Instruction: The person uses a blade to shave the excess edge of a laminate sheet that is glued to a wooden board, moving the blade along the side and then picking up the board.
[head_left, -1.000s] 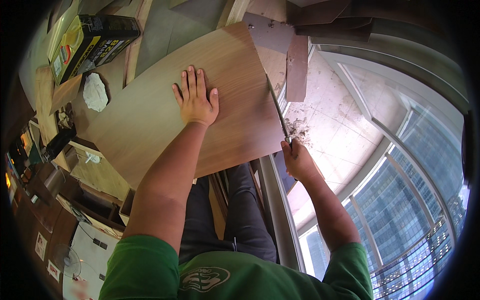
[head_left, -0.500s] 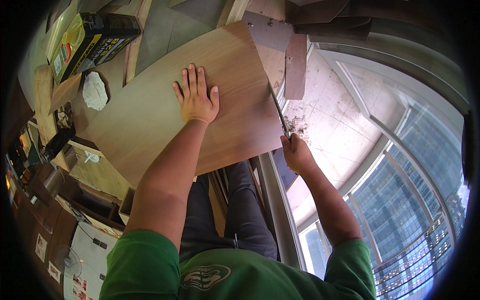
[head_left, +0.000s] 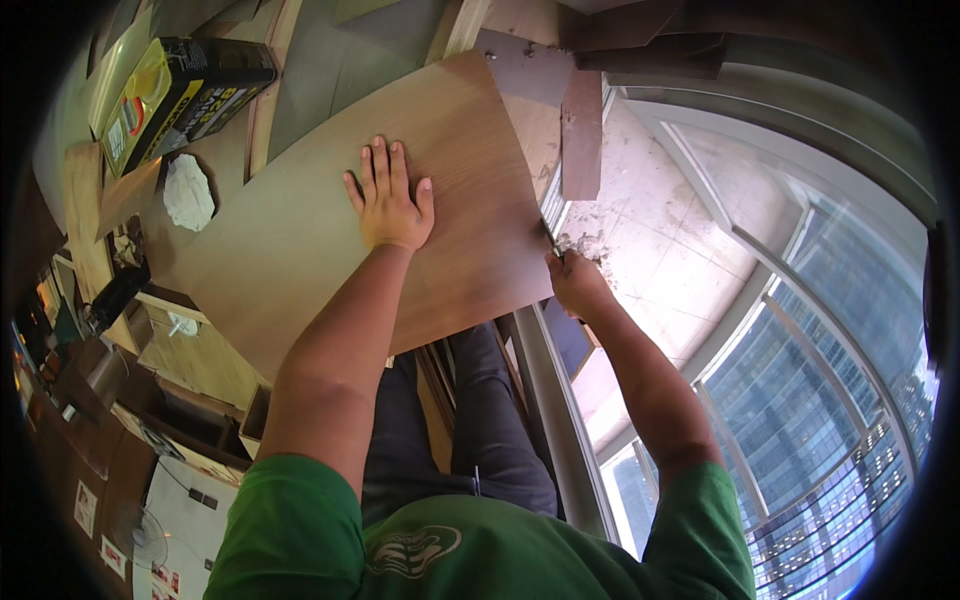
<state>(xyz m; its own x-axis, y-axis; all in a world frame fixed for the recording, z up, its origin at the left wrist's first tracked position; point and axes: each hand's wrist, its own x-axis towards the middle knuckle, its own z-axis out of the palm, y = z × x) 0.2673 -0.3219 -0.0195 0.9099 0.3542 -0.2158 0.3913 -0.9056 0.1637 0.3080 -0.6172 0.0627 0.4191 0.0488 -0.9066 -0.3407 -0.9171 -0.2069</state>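
Observation:
A large wood-grain panel (head_left: pixel 475 210) lies across the middle, its near end above my legs. My left hand (head_left: pixel 392 213) rests flat on its face, fingers spread and holding nothing. At the panel's right edge, my right hand (head_left: pixel 580 285) is closed round the handle of a thin dark file (head_left: pixel 549 234). The file lies along that edge, pointing away from me. Only a short length of it shows; my fingers and the panel hide the rest.
A black and yellow tin (head_left: pixel 190 95) stands at the far left, near a crumpled white wad (head_left: pixel 189 193). Beyond the panel are loose boards, including a brown strip (head_left: pixel 581 135). Dark debris dots the pale floor (head_left: pixel 660 230) on the right, beside large window panes (head_left: pixel 780 370).
My right hand has moved up and slightly left along the panel's edge, pushing the file away from me, so less of it shows. My left hand stays in place on the panel.

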